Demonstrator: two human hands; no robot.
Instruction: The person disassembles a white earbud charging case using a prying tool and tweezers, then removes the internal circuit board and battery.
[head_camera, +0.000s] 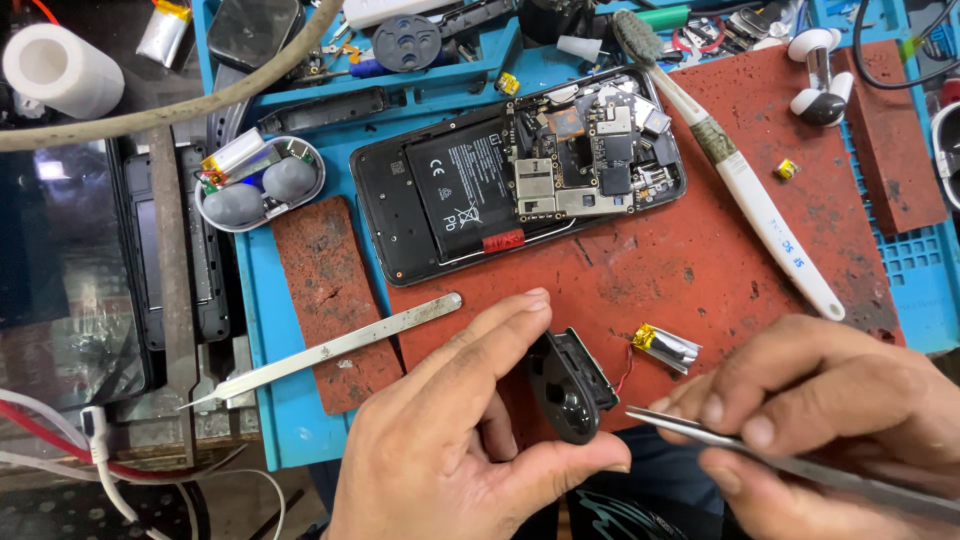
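Fingers of the left hand (470, 440) are gripping a small black earbud housing (570, 385), with the thumb lying under its rounded lower end and the index finger reaching over its top edge. The housing is sitting near the bottom centre of the view, over the lower edge of the red work mat (700, 250), with its opened side facing right. A thin red wire is running from it to a small silver battery cell (667, 346), which is lying on the mat just beside it. Fingers of the right hand (830, 410) are pinching a pair of metal tweezers (800, 462), whose tip is pointing left and ending just beside the lower right of the housing; whether the tip is touching it cannot be told. A second pair of tweezers (330, 350) is lying on the blue bench mat (290, 420) to the left. An opened smartphone (520, 175) with exposed battery and circuit board is lying above the hands, a white toothbrush (745, 190) is lying to its right, and a grey earbud case (260, 185) is lying to its left.
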